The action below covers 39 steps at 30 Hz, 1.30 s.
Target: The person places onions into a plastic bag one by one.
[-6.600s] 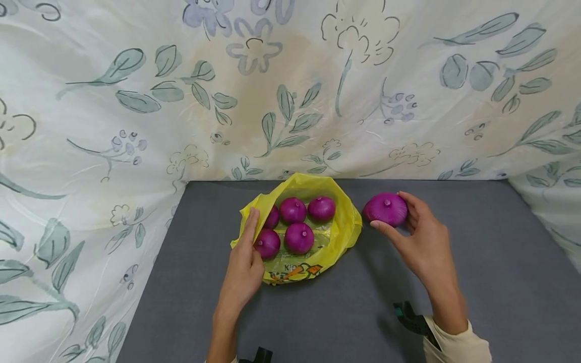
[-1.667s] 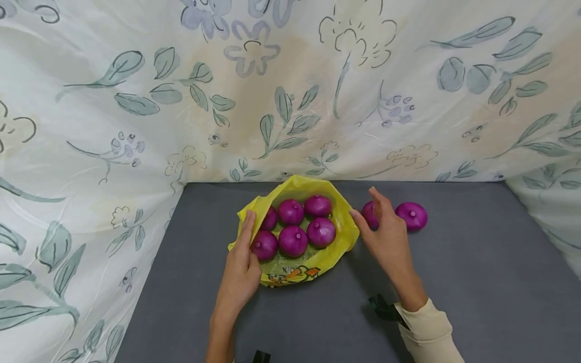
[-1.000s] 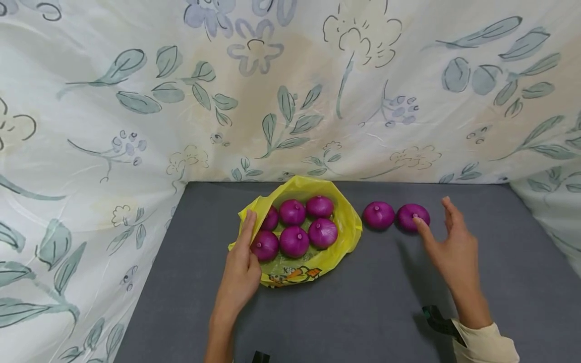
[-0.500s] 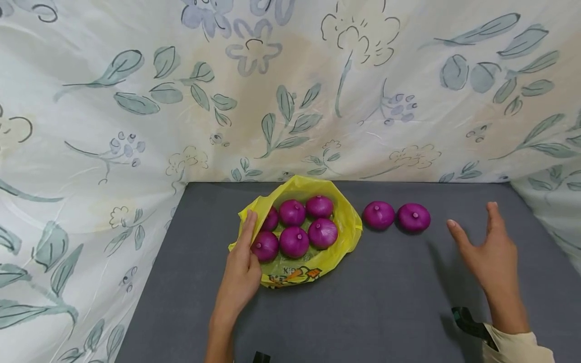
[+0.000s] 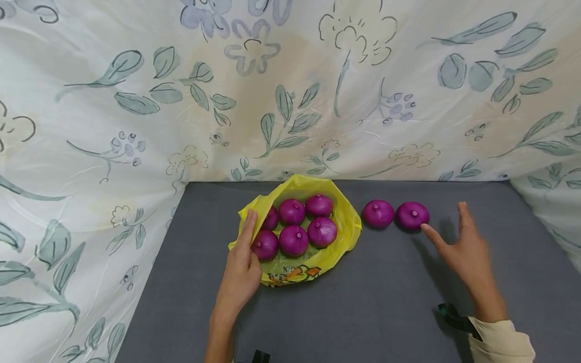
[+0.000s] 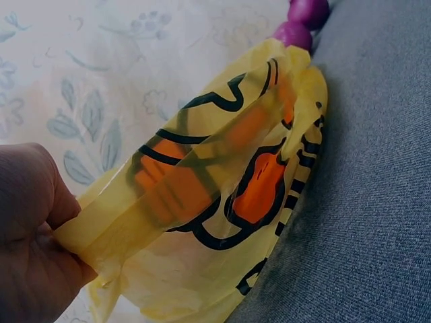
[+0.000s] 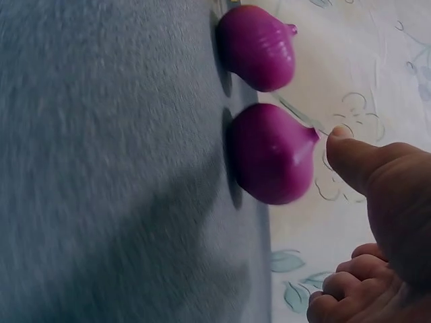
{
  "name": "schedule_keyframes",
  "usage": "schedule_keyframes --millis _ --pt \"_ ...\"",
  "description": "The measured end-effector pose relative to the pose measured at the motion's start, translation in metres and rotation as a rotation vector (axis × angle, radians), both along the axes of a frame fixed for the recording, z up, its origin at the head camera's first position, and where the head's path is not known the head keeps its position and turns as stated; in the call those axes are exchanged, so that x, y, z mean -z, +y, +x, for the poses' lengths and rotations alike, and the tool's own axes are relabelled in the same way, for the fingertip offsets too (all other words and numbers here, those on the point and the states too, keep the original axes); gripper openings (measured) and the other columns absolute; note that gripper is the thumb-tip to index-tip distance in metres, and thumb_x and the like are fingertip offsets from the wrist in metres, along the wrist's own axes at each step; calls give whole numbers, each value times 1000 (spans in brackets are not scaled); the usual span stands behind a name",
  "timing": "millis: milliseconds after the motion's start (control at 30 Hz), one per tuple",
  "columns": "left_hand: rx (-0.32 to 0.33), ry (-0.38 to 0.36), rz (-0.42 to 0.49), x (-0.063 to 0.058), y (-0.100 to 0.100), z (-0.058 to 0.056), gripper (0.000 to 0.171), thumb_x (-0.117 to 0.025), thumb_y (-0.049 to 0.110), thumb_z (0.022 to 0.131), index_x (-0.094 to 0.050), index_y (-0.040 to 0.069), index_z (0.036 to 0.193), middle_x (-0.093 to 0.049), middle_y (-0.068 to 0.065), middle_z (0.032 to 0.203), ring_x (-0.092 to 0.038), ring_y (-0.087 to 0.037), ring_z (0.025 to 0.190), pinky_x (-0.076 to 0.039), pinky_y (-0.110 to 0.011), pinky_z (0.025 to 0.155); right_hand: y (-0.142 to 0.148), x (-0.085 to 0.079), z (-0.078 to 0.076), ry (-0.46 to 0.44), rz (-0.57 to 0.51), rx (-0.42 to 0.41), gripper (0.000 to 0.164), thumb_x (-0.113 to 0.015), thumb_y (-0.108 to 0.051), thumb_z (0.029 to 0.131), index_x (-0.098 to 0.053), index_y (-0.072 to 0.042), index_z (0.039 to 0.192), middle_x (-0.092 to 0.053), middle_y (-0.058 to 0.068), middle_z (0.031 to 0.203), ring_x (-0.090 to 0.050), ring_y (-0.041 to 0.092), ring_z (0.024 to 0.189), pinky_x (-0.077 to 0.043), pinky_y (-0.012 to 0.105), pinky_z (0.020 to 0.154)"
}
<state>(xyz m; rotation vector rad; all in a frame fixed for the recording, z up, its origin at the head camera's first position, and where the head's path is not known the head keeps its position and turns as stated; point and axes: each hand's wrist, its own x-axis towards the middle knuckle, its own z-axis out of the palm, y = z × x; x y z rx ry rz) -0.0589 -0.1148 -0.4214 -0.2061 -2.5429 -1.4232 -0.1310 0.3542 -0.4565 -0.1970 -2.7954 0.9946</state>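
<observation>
A yellow plastic bag (image 5: pixel 347 222) lies with its mouth wide, several purple onions (image 5: pixel 293 241) inside. My left hand (image 5: pixel 240 275) pinches the bag's left rim between thumb and fingers; the left wrist view shows the grip on the yellow film (image 6: pixel 168 182). To the right of the bag, two more onions stand side by side on the table, a nearer-to-bag one (image 5: pixel 378 214) and a right one (image 5: pixel 412 216). My right hand (image 5: pixel 472 257) hovers beside the right onion (image 7: pixel 273 155), thumb and forefinger spread, holding nothing. A gap shows between thumb tip and onion in the right wrist view.
A dark grey table (image 5: pixel 345 322) spreads under everything. Behind and to the left hangs a pale cloth (image 5: pixel 290 91) with leaves and flowers on it. The table's back edge runs close behind the bag and the two loose onions.
Since the oldest frame, one more onion sits in the bag and the right hand's onion has left its grasp. That hand moved right, then back left lately. The left hand stays on the rim.
</observation>
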Motion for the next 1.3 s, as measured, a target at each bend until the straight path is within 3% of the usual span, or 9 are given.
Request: schedule_keyframes --millis 267,667,833,1100,1300 --pt "12 14 -2 3 0 -2 84 -40 -18 96 -24 16 170 -22 -4 176 -21 -20 161 -20 -7 114 -20 9 -13 6 7 -71 110 -75 -48 97 -6 -4 170 -17 31 171 -37 63 141 -34 77 106" --pt "7 0 5 2 1 -4 84 -40 -17 96 -24 18 170 -21 3 176 -19 -17 161 -23 -6 110 -33 12 -27 95 13 -111 100 -84 -33 92 -27 0 166 -26 25 171 -42 59 141 -36 75 106" --pt "5 -3 17 1 1 -3 82 -39 -17 96 -26 16 170 -20 11 175 -19 -14 161 -27 -8 106 -34 13 -31 132 27 -102 91 -86 -25 91 -36 3 161 -32 26 168 -47 59 136 -39 73 103" --pt "1 -2 12 2 0 -3 81 -38 -16 96 -27 16 170 -24 1 176 -21 -14 160 -25 -7 109 -33 21 -31 166 30 -66 84 -87 -27 90 -45 6 155 -55 37 145 -59 58 121 -46 69 94" --pt "2 -6 16 4 -2 -1 82 -38 -15 96 -26 18 170 -23 2 176 -21 -13 160 -29 -12 102 -34 21 -30 141 1 -29 87 -88 -30 89 -46 3 157 -55 36 145 -59 57 126 -48 68 97"
